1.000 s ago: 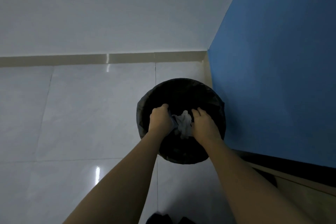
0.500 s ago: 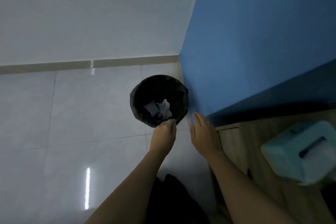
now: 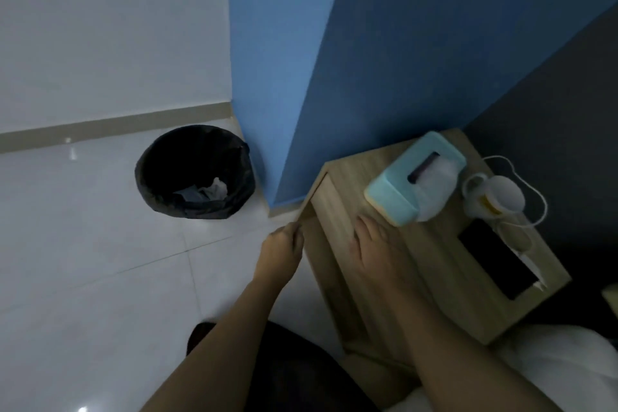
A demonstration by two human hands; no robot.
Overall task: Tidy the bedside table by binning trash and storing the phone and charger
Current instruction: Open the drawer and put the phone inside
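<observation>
With both the left hand (image 3: 284, 244) and right hand (image 3: 374, 244) empty, lifting the black rectangular phone (image 3: 491, 261) risks snagging its white charger cable (image 3: 531, 197).

Teal tissue box (image 3: 406, 186), blue wall (image 3: 334, 43)

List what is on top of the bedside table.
On the bedside table: a teal tissue box, a dark phone, and a white charger with its cable. The right hand covers part of the top.
</observation>
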